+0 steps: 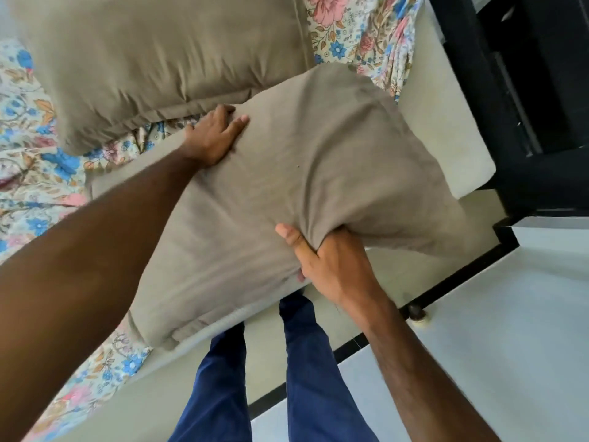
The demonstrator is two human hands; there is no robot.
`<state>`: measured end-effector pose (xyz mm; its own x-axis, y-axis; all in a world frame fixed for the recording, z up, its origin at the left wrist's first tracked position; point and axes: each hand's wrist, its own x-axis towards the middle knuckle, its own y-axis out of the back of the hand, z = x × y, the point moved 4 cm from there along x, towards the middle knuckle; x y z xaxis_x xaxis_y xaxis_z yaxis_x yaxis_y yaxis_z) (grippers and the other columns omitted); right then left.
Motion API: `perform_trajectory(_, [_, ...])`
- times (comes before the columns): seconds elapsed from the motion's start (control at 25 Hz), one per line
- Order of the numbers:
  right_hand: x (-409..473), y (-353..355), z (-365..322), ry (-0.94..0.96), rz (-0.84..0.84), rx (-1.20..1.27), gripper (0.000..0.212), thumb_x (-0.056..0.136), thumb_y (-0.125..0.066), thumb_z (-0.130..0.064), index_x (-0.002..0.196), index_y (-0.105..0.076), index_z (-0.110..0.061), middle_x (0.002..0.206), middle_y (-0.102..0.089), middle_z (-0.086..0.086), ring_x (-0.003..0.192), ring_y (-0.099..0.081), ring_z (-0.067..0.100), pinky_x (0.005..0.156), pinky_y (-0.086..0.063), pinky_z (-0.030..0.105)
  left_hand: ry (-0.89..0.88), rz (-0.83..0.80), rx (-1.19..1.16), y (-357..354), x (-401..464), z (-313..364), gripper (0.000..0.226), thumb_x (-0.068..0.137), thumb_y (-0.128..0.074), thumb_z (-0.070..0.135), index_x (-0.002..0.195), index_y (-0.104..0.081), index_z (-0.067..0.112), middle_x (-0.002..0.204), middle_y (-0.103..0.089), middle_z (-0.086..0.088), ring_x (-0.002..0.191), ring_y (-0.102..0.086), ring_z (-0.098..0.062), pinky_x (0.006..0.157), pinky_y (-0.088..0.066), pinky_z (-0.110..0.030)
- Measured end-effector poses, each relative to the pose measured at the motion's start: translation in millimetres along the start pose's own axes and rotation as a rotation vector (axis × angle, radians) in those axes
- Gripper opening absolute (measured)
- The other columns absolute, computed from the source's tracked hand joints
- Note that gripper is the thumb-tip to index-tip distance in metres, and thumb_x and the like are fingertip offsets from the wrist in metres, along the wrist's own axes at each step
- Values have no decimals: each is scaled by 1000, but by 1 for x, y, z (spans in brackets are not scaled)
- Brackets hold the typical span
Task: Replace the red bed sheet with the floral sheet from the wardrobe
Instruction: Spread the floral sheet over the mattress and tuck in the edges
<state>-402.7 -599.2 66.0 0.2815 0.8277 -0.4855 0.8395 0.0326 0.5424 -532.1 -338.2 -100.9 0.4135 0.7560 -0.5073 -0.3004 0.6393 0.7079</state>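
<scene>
A beige pillow (306,173) is held over the corner of the bed. My left hand (213,138) rests on its far edge with fingers laid flat on the cloth. My right hand (325,266) grips a bunch of the pillow's near edge, thumb on top. The floral sheet (32,173) with blue and pink flowers covers the bed at the left and the top right (360,30). A strip of bare cream mattress (446,129) shows beside it. No red sheet is in view.
A second beige pillow (159,59) lies on the floral sheet at the upper left. Dark furniture (510,90) stands to the right of the bed. White floor tiles (510,314) with black lines are below, and my legs in blue trousers (306,378) stand by the bed edge.
</scene>
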Motion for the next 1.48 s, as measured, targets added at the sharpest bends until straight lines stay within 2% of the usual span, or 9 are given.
perform_trajectory(0.32, [-16, 34, 87, -334, 96, -54, 54, 76, -68, -72, 77, -73, -18, 73, -74, -4, 72, -71, 12, 71, -59, 35, 177, -338, -527, -18, -50, -10, 70, 78, -58, 76, 102, -69, 11, 108, -70, -15, 76, -71, -13, 64, -55, -25])
perform_trajectory(0.44, [-38, 10, 124, -666, 149, 812, 23, 84, -75, -38, 94, -74, -17, 104, -77, 8, 96, -71, 20, 89, -56, 37, 399, -397, -816, -20, -93, -20, 63, 79, -64, 71, 115, -68, 21, 98, -78, -3, 84, -75, -17, 69, -59, -28])
perform_trajectory(0.56, [-46, -17, 120, -723, 23, 1311, 46, 79, -72, -51, 110, -78, -17, 131, -67, 13, 113, -67, 27, 108, -46, 47, 474, -345, -1088, -7, -126, -34, 51, 68, -73, 66, 96, -78, 23, 91, -78, -5, 76, -75, -18, 65, -60, -31])
perform_trajectory(0.72, [-15, -29, 70, -535, -307, 1249, 86, 27, -89, -74, 97, -83, -25, 113, -76, 5, 102, -73, 19, 85, -61, 38, 476, -110, -1360, 27, -163, -77, 34, 80, -62, 56, 78, -82, 30, 82, -77, 1, 73, -73, -16, 65, -58, -29])
perform_trajectory(0.92, [43, -65, -20, -361, -473, 1056, 83, 8, -90, -72, 79, -84, -28, 95, -79, -1, 87, -75, 11, 65, -60, 25, 489, 212, -1556, 67, -217, -152, 52, 92, -54, 57, 133, -64, 27, 116, -74, 0, 108, -70, -17, 92, -55, -39])
perform_trajectory(1.2, [108, -184, -140, -89, -951, 1112, 44, 84, -72, -56, 110, -75, -21, 116, -73, -2, 124, -54, 16, 117, -34, 32, 443, 622, -1751, 98, -337, -282, 62, 92, -57, 58, 135, -61, 13, 126, -68, -7, 120, -63, -22, 102, -50, -39])
perform_trajectory(1.24, [148, -206, -131, 86, -1123, 883, 33, 99, -54, -48, 105, -76, -24, 111, -73, -9, 114, -57, 9, 110, -38, 19, 397, 610, -1776, 99, -356, -301, 60, 92, -56, 58, 131, -63, 13, 126, -67, -8, 119, -62, -21, 99, -51, -37])
perform_trajectory(1.32, [181, -260, -108, -241, -1053, 568, 55, 106, -38, -43, 82, -83, -23, 107, -77, -4, 103, -63, 15, 81, -54, 17, 447, 527, -1641, 100, -389, -330, 50, 97, -47, 57, 117, -68, 17, 125, -69, -5, 110, -68, -14, 93, -54, -32])
perform_trajectory(1.48, [126, -339, -183, -293, -844, 335, 39, 76, -79, -38, 108, -75, -15, 108, -77, 4, 98, -73, 18, 72, -60, 28, 631, 396, -1206, 93, -409, -383, 35, 88, -65, 55, 111, -68, 28, 119, -73, 4, 105, -70, -10, 96, -54, -31])
